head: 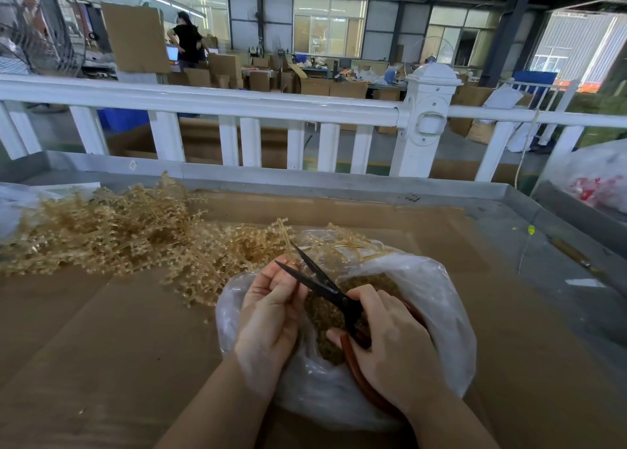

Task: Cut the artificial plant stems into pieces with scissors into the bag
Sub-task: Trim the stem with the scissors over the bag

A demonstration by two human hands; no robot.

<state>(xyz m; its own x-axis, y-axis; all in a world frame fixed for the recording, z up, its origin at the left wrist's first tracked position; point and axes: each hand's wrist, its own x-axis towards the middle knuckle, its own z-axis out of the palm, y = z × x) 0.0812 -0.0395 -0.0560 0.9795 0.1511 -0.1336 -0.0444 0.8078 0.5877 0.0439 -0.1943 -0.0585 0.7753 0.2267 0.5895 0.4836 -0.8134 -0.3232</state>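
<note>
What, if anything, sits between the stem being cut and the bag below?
Nothing visible. The left hand holds the stem at the open scissors in the right hand, directly above the bag mouth.

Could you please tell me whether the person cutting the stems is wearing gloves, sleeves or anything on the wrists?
The left hand and the right hand are both bare, with no gloves. No ring, watch or bracelet is visible. Both forearms are uncovered down to the bottom edge of the frame, so no sleeves show.

Right hand (pixel 390 343) holds open scissors (pixel 319 285) over the bag (pixel 441 296); left hand (pixel 271 309) apparently pinches a stem (pixel 285 235).
</note>
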